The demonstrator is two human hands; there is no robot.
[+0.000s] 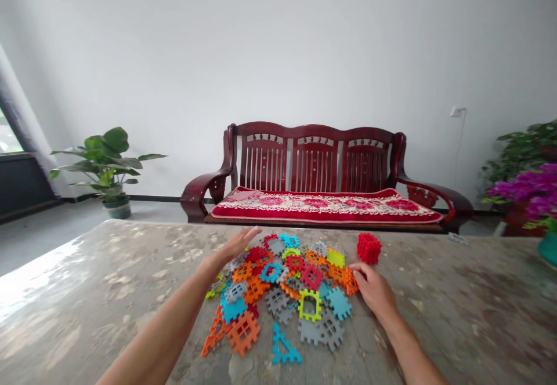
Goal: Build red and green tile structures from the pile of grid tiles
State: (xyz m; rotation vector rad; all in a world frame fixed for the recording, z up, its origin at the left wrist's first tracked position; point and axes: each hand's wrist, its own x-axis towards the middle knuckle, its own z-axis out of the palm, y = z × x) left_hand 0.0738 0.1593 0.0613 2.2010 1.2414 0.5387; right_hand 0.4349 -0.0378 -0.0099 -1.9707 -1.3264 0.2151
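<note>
- A broad tabletop (87,298) with a mottled grey-and-brown stone pattern is being used as the work surface, and everything being handled is kept on it.
- Beyond its far edge, a dark red wooden settee (317,156) with a floral cushion (326,206) is set against the white wall (130,66), well apart from the action. A broad-leaved potted plant (104,164) is placed off to the left, and magenta flowers (528,188) are seen at the right.
- Mid-tabletop, a heap of plastic grid pieces (278,292) is spread out, overlapping in orange, grey, teal, red and lime, and reaching toward the near edge.
- The left hand (237,244) is held open with its fingers extended at the heap's far-left flank, seemingly just above it.
- The right hand (374,292) is brought in at the opposite flank, with its fingers (357,269) set against orange pieces (348,281). Whether one is gripped cannot be told. Placed this way, the heap appears to be bracketed between both hands.
- A red cube built of grid pieces (369,248) is set just off the heap, toward the far edge and just beyond the right hand.
</note>
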